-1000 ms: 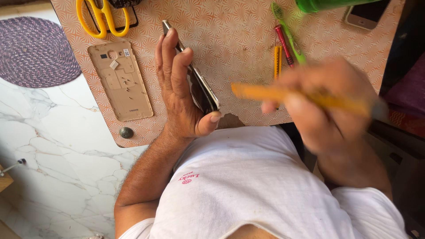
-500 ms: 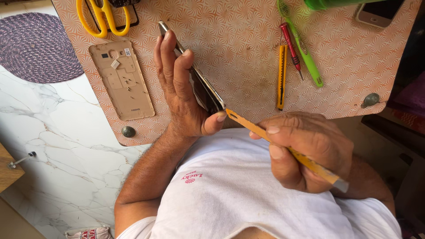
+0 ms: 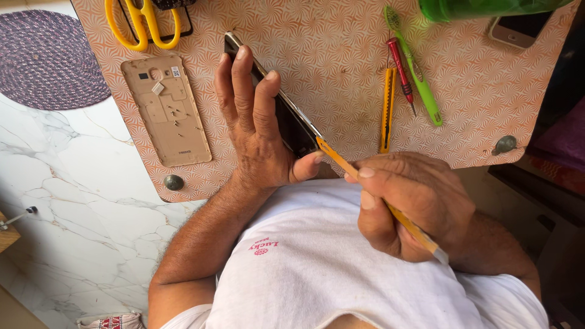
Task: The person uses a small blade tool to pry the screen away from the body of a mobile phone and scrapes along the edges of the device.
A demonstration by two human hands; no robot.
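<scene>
- Orange-patterned bench (image 3: 341, 67), and the left hand (image 3: 256, 131) has a dark phone (image 3: 292, 125) stood up on its edge on it, fingers wrapped over the back and the thumb pinned against the near side. Firm closed grip, phone tilted a bit.
- Right hand (image 3: 414, 204) is curled tight around a thin yellow pry tool (image 3: 341, 159), with its tip right at the phone's lower corner, touching the edge seam as far as I can tell.
- Looks to me like the prying-open step: the tool is only just at the corner, not clearly in the gap.
- Next move probably calls for slipping the tip into the seam and sliding it along gently while the left hand keeps the phone steady.
- A beige back cover (image 3: 167, 109) lies flat to the left, yellow scissors (image 3: 143, 21) above it; a red screwdriver (image 3: 400, 67), green toothbrush (image 3: 417, 73) and yellow utility knife (image 3: 387, 109) sit to the right.
</scene>
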